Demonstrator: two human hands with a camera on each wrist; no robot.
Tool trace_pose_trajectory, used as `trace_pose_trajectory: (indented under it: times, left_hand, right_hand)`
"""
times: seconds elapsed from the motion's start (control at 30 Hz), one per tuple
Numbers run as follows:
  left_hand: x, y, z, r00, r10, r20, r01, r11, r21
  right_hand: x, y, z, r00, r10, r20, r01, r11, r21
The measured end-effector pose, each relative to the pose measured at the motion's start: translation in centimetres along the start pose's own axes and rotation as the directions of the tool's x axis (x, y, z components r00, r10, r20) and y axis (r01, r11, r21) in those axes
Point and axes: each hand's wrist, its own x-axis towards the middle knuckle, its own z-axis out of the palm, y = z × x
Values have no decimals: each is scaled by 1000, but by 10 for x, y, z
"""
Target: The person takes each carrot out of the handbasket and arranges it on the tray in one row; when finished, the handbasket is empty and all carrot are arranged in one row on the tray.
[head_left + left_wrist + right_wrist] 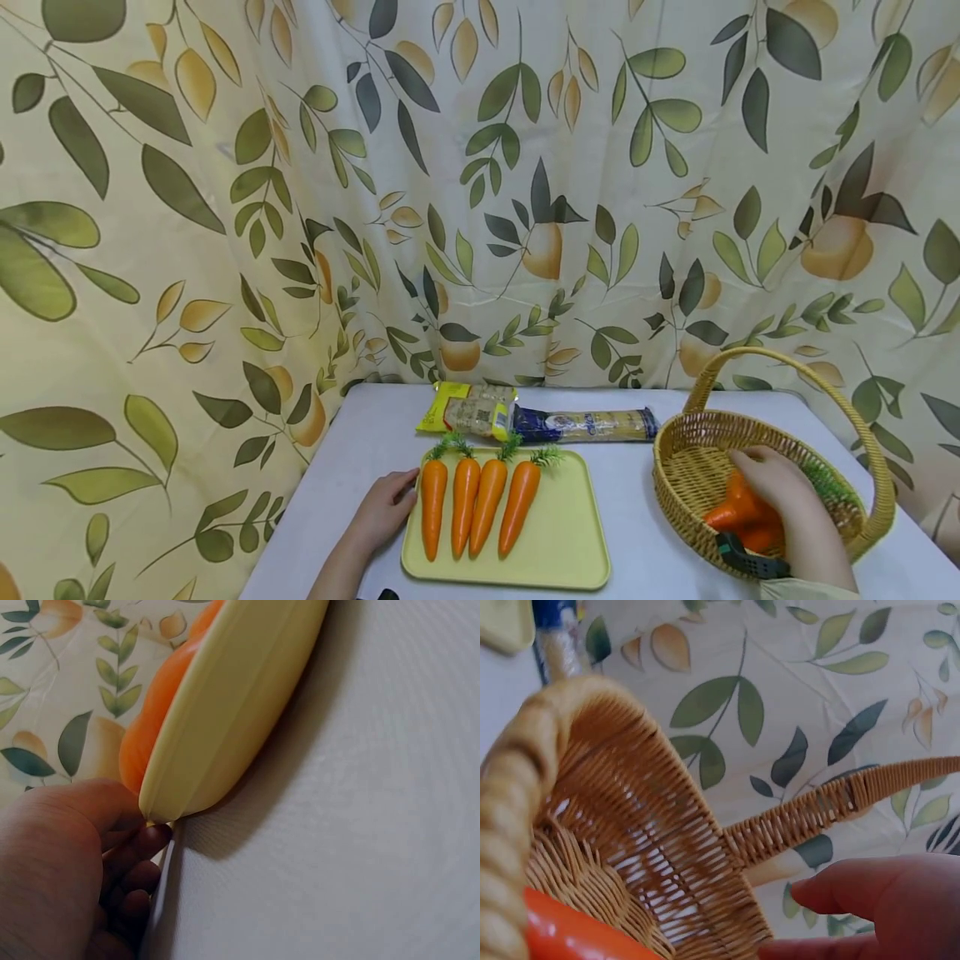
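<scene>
My left hand (386, 507) is at the left edge of a pale yellow tray (570, 533), its thumb and finger pinching the rim in the left wrist view. Several orange carrots (517, 510) with green tops lie side by side on the tray. Over on the right, my right hand (772, 479) reaches into a wicker basket (678, 475), above more orange carrots (738, 508). Its thumb and finger are spread apart with nothing between them in the right wrist view, close to the basket's woven wall (667, 825). Green carrot tops (828, 483) show beyond the hand, which partly hides the carrots.
Behind the tray lie a yellow-and-clear food packet (472, 410) and a long blue-ended pack that looks like noodles (592, 425). The basket's tall handle (795, 358) arches over its opening. A leaf-patterned curtain (525, 208) hangs around the white table (637, 533).
</scene>
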Motion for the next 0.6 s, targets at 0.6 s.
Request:
trace_pose_trajectory:
  times: [0.6]
  left_hand:
    - [1,-4,3,999,-27,24,27,1000,-4]
  right_hand:
    - [5,0,20,958,167,-234,18,776,630]
